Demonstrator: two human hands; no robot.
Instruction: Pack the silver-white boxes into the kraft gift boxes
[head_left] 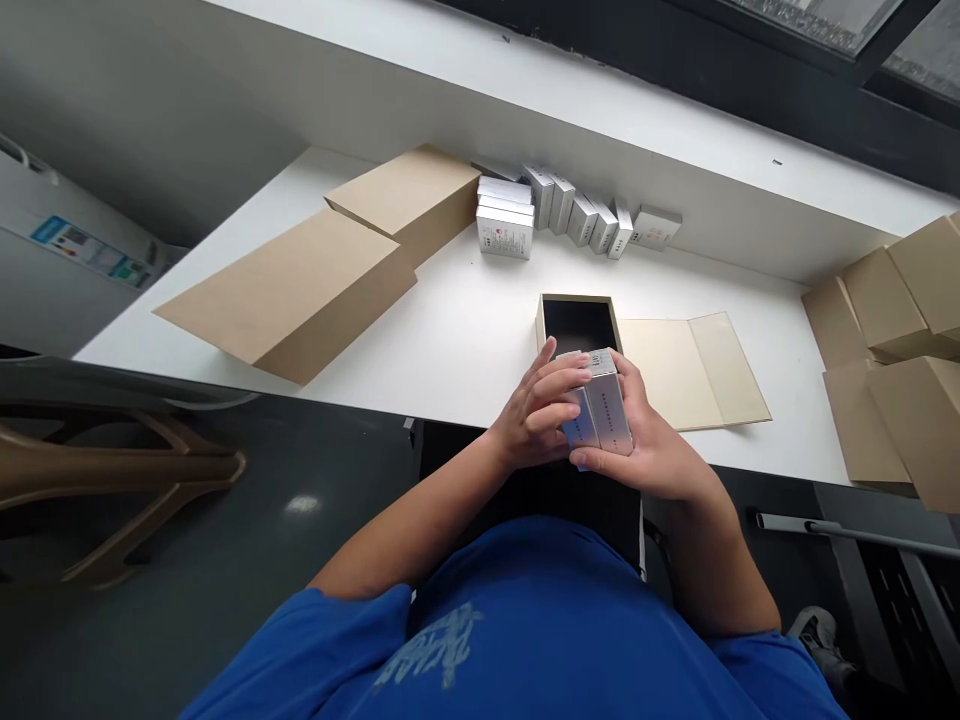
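Two small silvery cartons [609,412] are held side by side above the front edge of the table. My right hand [664,445] grips them from the right, thumb along the near side and fingers at the far end. My left hand [536,410] lies against the left carton, its fingers bent over the top. Just beyond the hands stands an open box [577,318] with a black inside; the hands hide its near part. Its cream lid flap [667,365] lies spread out to the right.
Several silvery cartons [506,228] stand along the back wall, and one carton [656,228] lies flat. Two large tan boxes [292,270] sit on the left of the white table [450,350]. Tan boxes [911,400] are stacked at the right end. A brown chair [180,465] is at lower left.
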